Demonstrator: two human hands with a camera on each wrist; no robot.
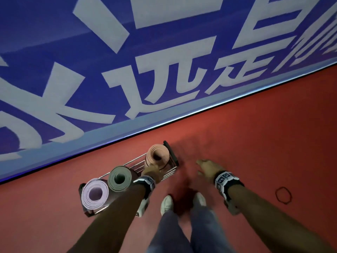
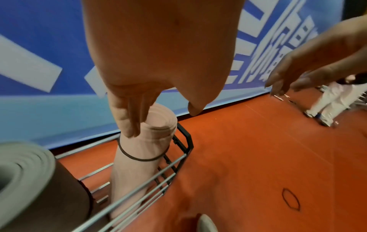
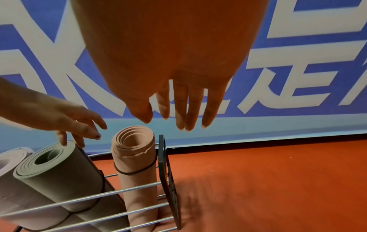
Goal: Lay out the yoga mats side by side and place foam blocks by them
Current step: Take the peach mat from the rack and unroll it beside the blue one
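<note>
Three rolled yoga mats stand upright in a wire rack by the wall: a salmon mat at the right end, a grey-green mat in the middle, a lilac mat at the left. A dark elastic band circles the salmon mat. My left hand hovers between the grey-green mat and the salmon mat, fingers spread and holding nothing. Whether they touch a mat is unclear. My right hand is open over the floor right of the rack. No foam blocks are in view.
A blue wall banner with white lettering runs behind the rack. A loose dark elastic band lies on the red floor to my right. My shoes stand just in front of the rack. A person in white stands far off.
</note>
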